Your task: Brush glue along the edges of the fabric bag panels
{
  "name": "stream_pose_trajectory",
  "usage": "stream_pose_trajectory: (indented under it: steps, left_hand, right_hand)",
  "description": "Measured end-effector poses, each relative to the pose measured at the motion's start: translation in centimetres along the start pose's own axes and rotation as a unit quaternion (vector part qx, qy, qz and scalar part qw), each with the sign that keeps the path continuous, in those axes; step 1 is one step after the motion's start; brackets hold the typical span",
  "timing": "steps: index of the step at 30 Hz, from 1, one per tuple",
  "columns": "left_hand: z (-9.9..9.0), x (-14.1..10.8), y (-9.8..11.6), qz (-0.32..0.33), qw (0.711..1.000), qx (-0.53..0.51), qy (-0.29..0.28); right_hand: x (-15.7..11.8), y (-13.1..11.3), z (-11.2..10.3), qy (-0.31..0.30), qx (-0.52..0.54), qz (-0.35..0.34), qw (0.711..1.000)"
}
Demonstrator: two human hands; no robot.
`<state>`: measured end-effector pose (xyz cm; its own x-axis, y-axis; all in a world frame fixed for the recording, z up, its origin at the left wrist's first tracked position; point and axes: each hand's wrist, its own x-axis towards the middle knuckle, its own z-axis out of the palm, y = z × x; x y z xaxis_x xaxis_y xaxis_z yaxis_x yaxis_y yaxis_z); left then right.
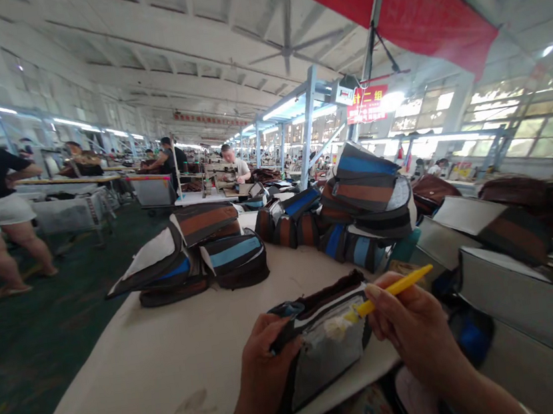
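Across our pale tabletop (212,336), bags (235,259) stand stacked beyond our grip. Our left hand (266,361) is closed on the upper left end of a grey-panelled bag piece (326,365), which sits tilted between our hands; our right hand (408,315) pinches a yellow brush-like tool (395,288), its tip against the panel.

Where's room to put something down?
On the table, between its left edge, the left hand and the left bag pile. A smaller patch lies between the held bag piece and the striped bags stacked at back right, where it's crowded.
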<state>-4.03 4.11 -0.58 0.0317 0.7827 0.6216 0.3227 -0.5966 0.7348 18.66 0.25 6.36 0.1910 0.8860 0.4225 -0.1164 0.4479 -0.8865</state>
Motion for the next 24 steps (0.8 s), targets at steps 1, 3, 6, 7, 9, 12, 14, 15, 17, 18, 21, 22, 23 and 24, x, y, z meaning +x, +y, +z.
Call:
stream_pose_trajectory:
  steps: [1, 3, 6, 7, 9, 12, 14, 15, 17, 18, 21, 22, 23, 24]
  left_hand:
    - [0.2, 0.2, 0.8, 0.002, 1.0, -0.013, -0.008]
    - [0.6, 0.5, 2.1, 0.002, 0.999, -0.035, -0.016]
    - [1.2, 0.7, 3.4, -0.013, 0.998, -0.058, -0.025]
    - [1.3, 0.7, 3.7, -0.022, 0.997, -0.062, -0.031]
    - [1.3, 0.8, 4.1, -0.033, 0.996, -0.067, -0.037]
    - [1.2, 0.8, 4.5, -0.039, 0.995, -0.071, -0.053]
    - [1.0, 0.8, 4.7, -0.048, 0.995, -0.07, -0.054]
    - [0.9, 0.9, 4.8, -0.054, 0.995, -0.07, -0.052]
    - [0.8, 0.9, 4.7, -0.065, 0.994, -0.073, -0.045]
    - [0.8, 0.9, 4.6, -0.071, 0.994, -0.072, -0.046]
    - [0.8, 0.9, 4.4, -0.079, 0.993, -0.065, -0.053]
    - [0.8, 0.8, 4.4, -0.077, 0.994, -0.064, -0.051]
    - [0.9, 0.7, 4.3, -0.075, 0.994, -0.063, -0.048]
    - [0.9, 0.6, 4.2, -0.073, 0.995, -0.062, -0.041]
  right_hand:
    - [0.3, -0.1, 0.7, 0.0, 0.008, -0.013, 1.0]
    - [0.9, -0.2, 2.0, -0.013, 0.017, -0.027, 0.999]
    - [1.6, -0.1, 3.6, -0.027, -0.038, -0.063, 0.997]
    - [1.9, -0.1, 3.9, -0.021, -0.079, -0.087, 0.993]
    - [2.6, -0.2, 4.1, 0.001, -0.161, -0.138, 0.977]
    - [3.3, -0.8, 3.7, 0.032, -0.161, -0.165, 0.973]
    - [3.3, -1.1, 3.5, 0.027, -0.098, -0.151, 0.983]
    - [3.1, -1.1, 3.5, 0.016, -0.085, -0.147, 0.985]
    - [2.8, -0.9, 3.5, -0.006, -0.117, -0.149, 0.982]
    - [2.7, -0.8, 3.5, -0.008, -0.15, -0.156, 0.976]
    - [2.4, -0.5, 3.8, 0.014, -0.186, -0.178, 0.966]
    - [2.3, -0.5, 3.9, 0.016, -0.17, -0.178, 0.969]
    - [2.2, -0.3, 4.1, 0.01, -0.158, -0.179, 0.971]
    - [2.1, -0.2, 4.3, 0.0, -0.151, -0.182, 0.972]
